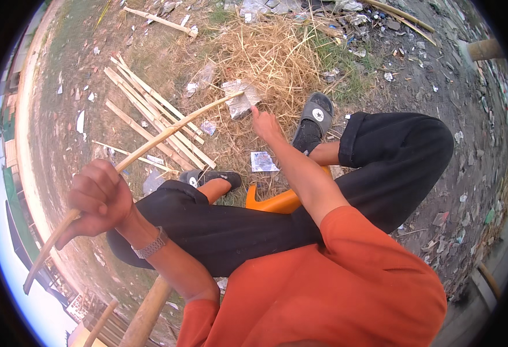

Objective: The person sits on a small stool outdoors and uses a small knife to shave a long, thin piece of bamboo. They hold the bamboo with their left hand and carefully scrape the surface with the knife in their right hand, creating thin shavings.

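Note:
My left hand (100, 196) is closed round a long, slightly bent bamboo strip (167, 132), its thumb side low, a metal watch on the wrist. The strip slants up to the right, and its far end lies over a crumpled grey sheet (241, 104), perhaps paper or cloth. At the sheet's lower right corner is my right hand (265, 124), arm stretched forward, its fingers closed on the edge. The fingertips are partly hidden. Left of the sheet, several split bamboo strips (155, 110) lie on the ground.
Beyond the sheet is a heap of dry shavings (271, 58). An orange plastic seat (277, 202) shows between my legs, near a printed packet (264, 162). Litter covers the dark ground at right. Bamboo poles (147, 312) stand at lower left; another pole (485, 50) is at far right.

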Demonstrator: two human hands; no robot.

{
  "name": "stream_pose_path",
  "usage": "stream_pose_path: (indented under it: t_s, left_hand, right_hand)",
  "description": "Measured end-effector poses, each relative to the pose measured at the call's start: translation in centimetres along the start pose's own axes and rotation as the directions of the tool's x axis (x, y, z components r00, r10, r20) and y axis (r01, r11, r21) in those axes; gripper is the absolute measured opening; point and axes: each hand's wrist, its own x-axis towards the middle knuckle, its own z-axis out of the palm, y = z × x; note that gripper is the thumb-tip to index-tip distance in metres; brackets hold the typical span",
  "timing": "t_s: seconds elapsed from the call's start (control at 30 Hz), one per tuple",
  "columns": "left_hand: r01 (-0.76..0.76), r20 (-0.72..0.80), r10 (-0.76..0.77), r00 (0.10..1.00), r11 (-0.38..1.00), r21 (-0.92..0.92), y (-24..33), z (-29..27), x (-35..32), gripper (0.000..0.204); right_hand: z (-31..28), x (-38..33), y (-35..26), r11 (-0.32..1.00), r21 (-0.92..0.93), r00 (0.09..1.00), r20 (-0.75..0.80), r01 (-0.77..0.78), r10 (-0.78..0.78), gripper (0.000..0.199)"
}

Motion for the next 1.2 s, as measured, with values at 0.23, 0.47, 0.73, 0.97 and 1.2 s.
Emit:
stream_pose_path:
  t_s: [0.23,0.47,0.73,0.97,1.2]
  left_hand:
    - [0.008,-0.091,-0.010,0.996,1.000,-0.026,0.5,-1.2,-1.1,0.076]
    - [0.013,0.006,-0.013,1.000,1.000,-0.012,0.2,0.4,-0.4,0.079]
    - [-0.012,-0.011,0.012,1.000,1.000,-0.024,-0.4,1.3,-0.8,0.081]
    - [-0.007,-0.160,0.011,0.987,1.000,0.023,-0.3,1.8,-1.0,0.080]
    - [0.014,-0.123,-0.008,0.992,0.999,0.048,-0.5,2.0,-1.1,0.080]
  right_hand:
    - [-3.9,-5.4,-5.9,0.986,0.061,0.983,0.085,0.156,-0.161,0.078]
    - [-5.8,-15.2,-8.7,0.899,0.194,0.911,0.050,0.393,-0.409,0.075]
    - [-5.8,-17.5,-10.1,0.836,0.302,0.883,-0.051,0.459,-0.466,0.071]
    - [-5.9,-19.2,-11.2,0.878,0.286,0.920,-0.038,0.383,-0.390,0.071]
    - [-5.9,-19.3,-10.9,0.856,0.288,0.897,-0.023,0.428,-0.441,0.072]
